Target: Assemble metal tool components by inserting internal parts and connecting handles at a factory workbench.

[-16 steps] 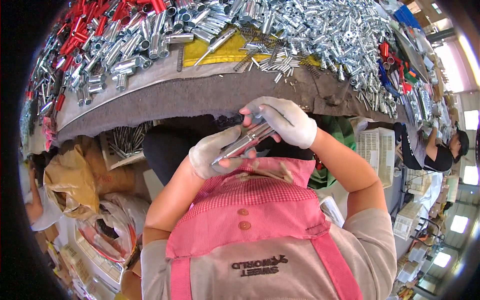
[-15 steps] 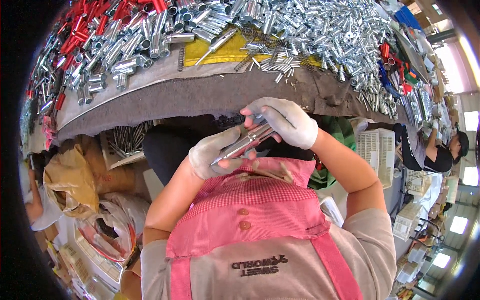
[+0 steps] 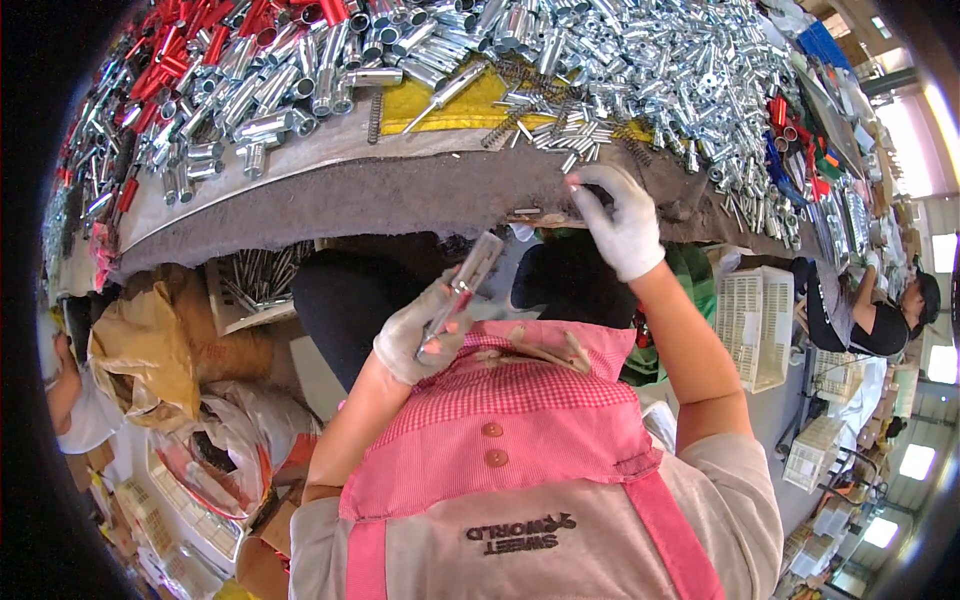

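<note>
A slotted silver metal tube (image 3: 478, 265) slants upward out of my gloved left hand (image 3: 425, 330), whose fingers are wrapped round its lower part over my lap. My gloved right hand (image 3: 622, 220) hangs over the table's front edge with thumb and index finger drawn together; whether a small part is between the fingertips cannot be made out. Just beyond them lie several short silver pins (image 3: 578, 138) on the brown cloth (image 3: 400, 190). A small metal piece (image 3: 525, 211) shows at the cloth's front edge.
Heaped silver tubes (image 3: 270, 90), red tubes (image 3: 175, 60) and small metal fittings (image 3: 680, 80) cover the far table. Dark coil springs (image 3: 375, 118) and a silver rod (image 3: 445, 95) lie by yellow sheeting (image 3: 400, 110). White crates (image 3: 755, 325) and another person (image 3: 880, 310) are at right.
My right hand has left the tube and moved away and right to the table edge. My left hand keeps the tube, now tilted more upright.
</note>
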The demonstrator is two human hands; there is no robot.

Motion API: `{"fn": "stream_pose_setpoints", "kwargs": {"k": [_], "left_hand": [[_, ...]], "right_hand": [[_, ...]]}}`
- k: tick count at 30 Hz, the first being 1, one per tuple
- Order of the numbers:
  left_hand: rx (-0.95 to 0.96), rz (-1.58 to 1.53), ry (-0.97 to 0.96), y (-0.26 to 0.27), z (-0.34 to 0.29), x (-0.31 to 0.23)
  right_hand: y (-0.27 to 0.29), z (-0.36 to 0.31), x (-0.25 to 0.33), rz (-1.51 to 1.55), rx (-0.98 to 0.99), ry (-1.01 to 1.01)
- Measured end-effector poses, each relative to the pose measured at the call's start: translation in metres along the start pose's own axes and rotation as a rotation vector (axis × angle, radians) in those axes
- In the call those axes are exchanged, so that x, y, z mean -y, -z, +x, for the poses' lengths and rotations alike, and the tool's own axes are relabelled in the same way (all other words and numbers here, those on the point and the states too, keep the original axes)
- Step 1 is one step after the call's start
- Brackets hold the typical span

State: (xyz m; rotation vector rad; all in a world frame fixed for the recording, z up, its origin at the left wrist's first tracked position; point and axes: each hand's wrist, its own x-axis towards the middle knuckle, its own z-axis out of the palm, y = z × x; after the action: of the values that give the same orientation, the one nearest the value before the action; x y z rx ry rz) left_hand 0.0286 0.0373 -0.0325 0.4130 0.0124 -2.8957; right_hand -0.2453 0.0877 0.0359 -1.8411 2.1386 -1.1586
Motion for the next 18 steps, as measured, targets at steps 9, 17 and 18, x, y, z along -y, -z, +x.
{"fn": "stream_pose_setpoints", "kwargs": {"k": [9,17,18], "left_hand": [[0.097,-0.220,-0.010,-0.002,0.006,-0.007],[0.044,-0.133,-0.040,-0.009,0.011,-0.002],[0.045,-0.134,-0.040,-0.015,0.012,-0.001]], "right_hand": [[-0.026,0.005,0.000,-0.225,0.233,0.248],[-0.016,0.006,0.055,0.053,0.363,0.342],[-0.020,0.006,0.056,-0.038,0.367,0.373]]}}
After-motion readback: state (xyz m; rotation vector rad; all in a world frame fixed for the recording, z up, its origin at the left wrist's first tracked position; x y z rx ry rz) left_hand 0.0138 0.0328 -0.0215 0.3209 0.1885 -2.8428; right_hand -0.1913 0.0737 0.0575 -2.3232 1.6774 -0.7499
